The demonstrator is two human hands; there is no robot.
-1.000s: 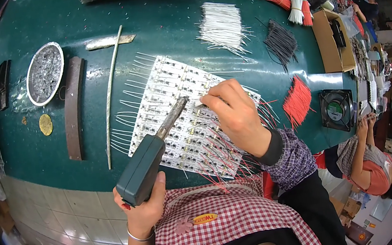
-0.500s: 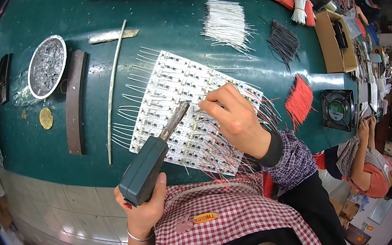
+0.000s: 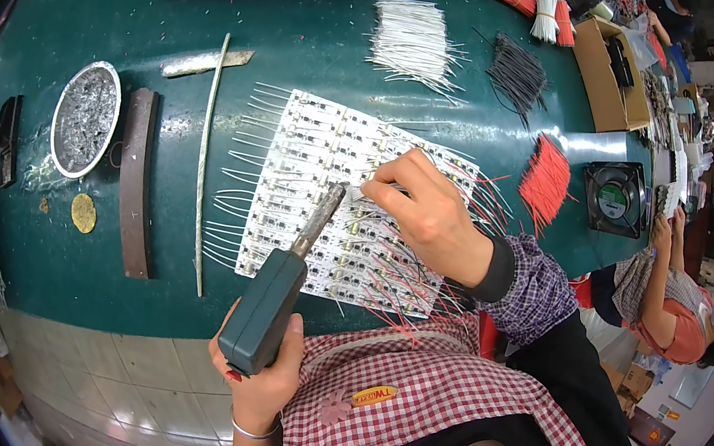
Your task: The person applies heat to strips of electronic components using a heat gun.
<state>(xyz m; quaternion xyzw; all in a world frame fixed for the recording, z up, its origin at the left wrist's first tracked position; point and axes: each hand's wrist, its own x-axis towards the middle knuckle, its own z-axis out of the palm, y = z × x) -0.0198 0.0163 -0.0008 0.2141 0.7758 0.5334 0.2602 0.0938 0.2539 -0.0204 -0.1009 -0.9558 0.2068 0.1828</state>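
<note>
My left hand is wrapped round the dark green handle of a soldering iron. Its broad metal tip points up and right, over the middle of a white circuit board panel. Rows of small black parts cover the panel. White wires stick out along its left edge; red, black and white ones hang off its lower right. Above the panel, my right hand is closed in a pinch, fingertips just right of the iron's tip. What the pinch holds is too small to make out.
Piles of cut white wires, black wires and red wires lie beyond and right of the panel. A fan and cardboard box stand right. Leftward are a metal bowl, brown bar and solder-like rod. Co-workers sit right.
My two hands, the soldering iron and the panel keep almost the same places. At the far upper right, a co-worker's arm has shifted upward.
</note>
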